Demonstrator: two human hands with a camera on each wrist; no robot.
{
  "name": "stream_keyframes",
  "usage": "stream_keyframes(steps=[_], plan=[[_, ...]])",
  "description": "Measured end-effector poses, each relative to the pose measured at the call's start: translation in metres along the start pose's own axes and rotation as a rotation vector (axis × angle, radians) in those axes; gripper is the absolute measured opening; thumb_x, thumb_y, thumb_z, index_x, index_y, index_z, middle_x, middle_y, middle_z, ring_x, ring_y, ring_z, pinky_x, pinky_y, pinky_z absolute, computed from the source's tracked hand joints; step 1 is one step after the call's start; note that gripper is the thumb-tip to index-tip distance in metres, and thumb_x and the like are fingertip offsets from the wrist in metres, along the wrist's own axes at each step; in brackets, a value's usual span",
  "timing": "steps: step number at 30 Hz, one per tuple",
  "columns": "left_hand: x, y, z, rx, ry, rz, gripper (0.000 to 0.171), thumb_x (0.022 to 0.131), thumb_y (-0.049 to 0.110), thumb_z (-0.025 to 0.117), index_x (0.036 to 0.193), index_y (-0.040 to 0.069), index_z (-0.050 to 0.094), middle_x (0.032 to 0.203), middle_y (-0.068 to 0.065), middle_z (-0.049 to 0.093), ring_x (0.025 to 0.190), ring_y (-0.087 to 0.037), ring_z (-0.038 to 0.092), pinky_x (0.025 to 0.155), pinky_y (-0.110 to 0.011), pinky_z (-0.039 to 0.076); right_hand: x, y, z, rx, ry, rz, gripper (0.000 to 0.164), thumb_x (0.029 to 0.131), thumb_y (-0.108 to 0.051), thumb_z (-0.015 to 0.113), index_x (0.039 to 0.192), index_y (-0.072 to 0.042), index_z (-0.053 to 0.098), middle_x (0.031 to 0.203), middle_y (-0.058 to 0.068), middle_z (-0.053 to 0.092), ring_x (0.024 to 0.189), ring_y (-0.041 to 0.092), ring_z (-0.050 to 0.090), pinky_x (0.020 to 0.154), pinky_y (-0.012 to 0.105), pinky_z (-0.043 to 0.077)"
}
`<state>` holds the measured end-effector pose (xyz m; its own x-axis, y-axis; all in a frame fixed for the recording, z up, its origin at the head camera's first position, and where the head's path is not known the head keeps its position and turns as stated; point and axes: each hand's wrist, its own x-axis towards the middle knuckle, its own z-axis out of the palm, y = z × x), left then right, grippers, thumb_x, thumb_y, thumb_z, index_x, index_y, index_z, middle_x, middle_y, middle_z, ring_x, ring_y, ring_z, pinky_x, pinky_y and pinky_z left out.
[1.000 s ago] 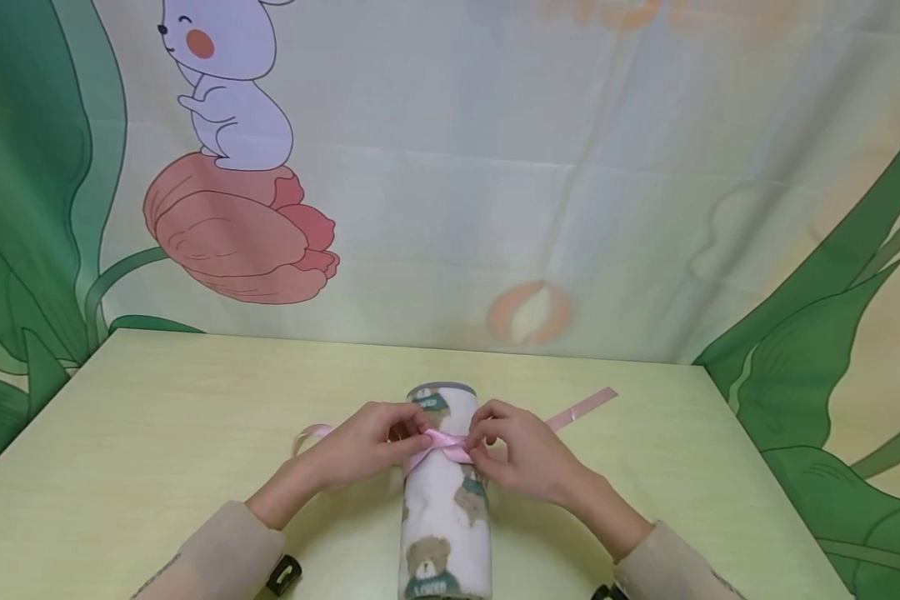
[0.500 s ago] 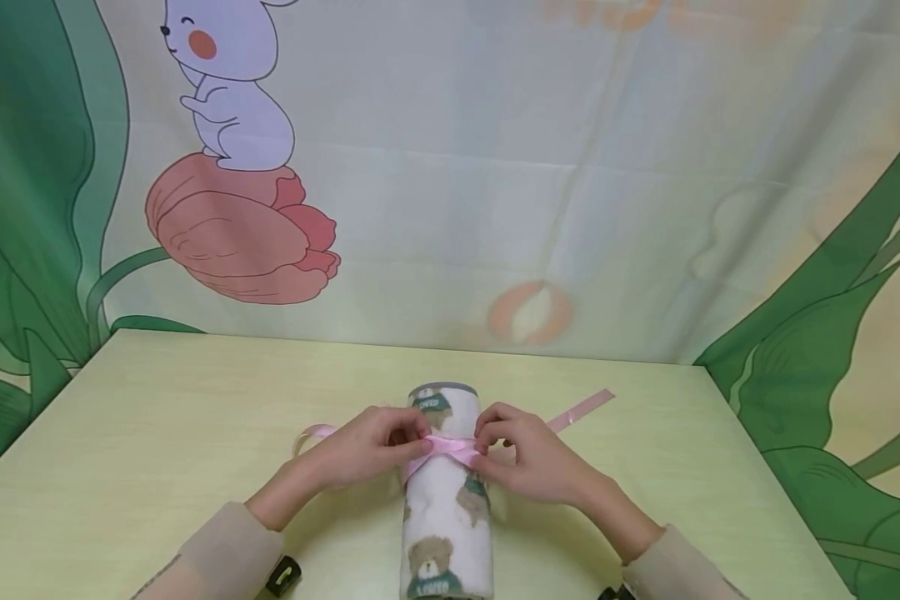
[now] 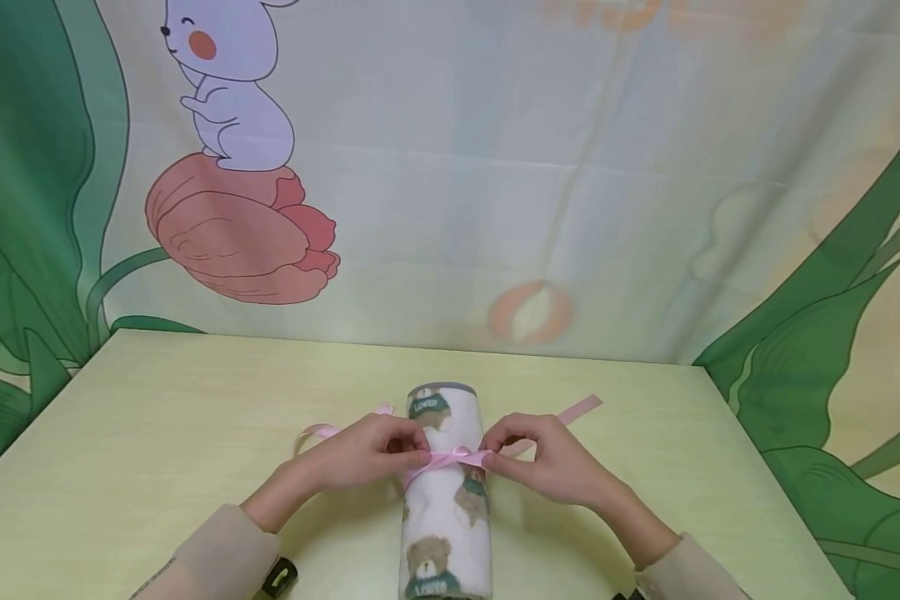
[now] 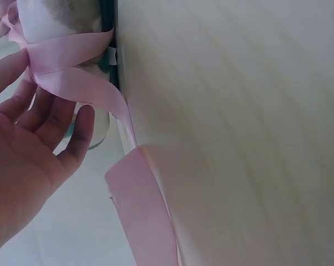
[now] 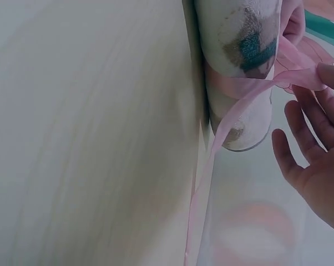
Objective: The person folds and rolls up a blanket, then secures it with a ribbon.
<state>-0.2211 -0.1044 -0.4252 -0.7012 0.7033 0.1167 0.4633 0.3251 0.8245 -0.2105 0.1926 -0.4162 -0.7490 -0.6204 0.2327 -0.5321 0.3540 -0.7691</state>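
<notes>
A rolled white cloth [image 3: 446,521] printed with brown bears lies lengthwise on the table. Pink ribbon [image 3: 442,460] crosses over its upper half and looks drawn into a narrow twist or knot on top. At the roll's left side my left hand [image 3: 360,454] pinches the ribbon between thumb and index finger. On the right side my right hand [image 3: 547,458] pinches the other part of it. In the left wrist view the ribbon [image 4: 72,83] passes round the roll and trails onto the table; the right wrist view has a ribbon tail [image 5: 228,119] hanging from my fingertips.
The pale yellow table [image 3: 195,400] reaches back to a cloth backdrop [image 3: 450,208] with a printed rabbit and flowers. One ribbon tail [image 3: 581,408] lies at the right, and a loop [image 3: 317,432] curls at the left. A black buckle-like piece [image 3: 279,577] is by my left sleeve.
My right hand has drawn slightly right and down, and the crossed ribbon has narrowed into a tighter twist. The right tail has slid inward. My left hand has shifted slightly down.
</notes>
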Motion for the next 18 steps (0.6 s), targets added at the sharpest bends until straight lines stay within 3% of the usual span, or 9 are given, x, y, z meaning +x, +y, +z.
stream_keyframes(steps=[5,11,15,18], plan=[[-0.0007,-0.0006,-0.0002,0.006,-0.009,0.010,0.010,0.103,0.020,0.066,0.098,0.011,0.069,0.078,0.005,0.059,0.072,-0.009,0.052,0.064,-0.023,0.044,0.0004,0.0002,-0.0001,0.107,-0.008,0.038,0.004,0.099,-0.016,0.071,0.096,-0.015,0.073,0.093,-0.002,0.072,0.092,0.020,0.068,0.088,0.043,0.052],[0.0001,-0.0033,-0.0002,0.017,-0.016,0.018,0.011,0.103,0.021,0.065,0.097,0.012,0.069,0.079,0.001,0.062,0.073,-0.009,0.054,0.065,-0.023,0.045,-0.0006,-0.0005,-0.0016,0.239,-0.037,0.050,0.006,0.101,-0.009,0.066,0.099,-0.005,0.070,0.082,0.012,0.071,0.075,0.037,0.067,0.066,0.028,0.051],[0.0001,-0.0042,-0.0010,0.037,-0.022,0.004,0.011,0.104,0.021,0.064,0.096,0.014,0.068,0.079,0.003,0.062,0.074,-0.009,0.055,0.066,-0.024,0.046,-0.0021,-0.0029,-0.0040,0.313,-0.033,0.130,0.009,0.100,-0.011,0.069,0.104,-0.004,0.070,0.080,0.017,0.067,0.056,0.029,0.062,0.051,0.026,0.046],[-0.0003,-0.0042,-0.0014,0.048,-0.026,-0.007,0.011,0.104,0.021,0.064,0.095,0.016,0.068,0.079,0.005,0.062,0.074,-0.009,0.055,0.066,-0.024,0.046,-0.0033,-0.0044,-0.0072,0.377,-0.025,0.187,0.020,0.097,-0.012,0.073,0.113,-0.001,0.067,0.085,0.016,0.062,0.049,0.020,0.054,0.046,0.027,0.044]])
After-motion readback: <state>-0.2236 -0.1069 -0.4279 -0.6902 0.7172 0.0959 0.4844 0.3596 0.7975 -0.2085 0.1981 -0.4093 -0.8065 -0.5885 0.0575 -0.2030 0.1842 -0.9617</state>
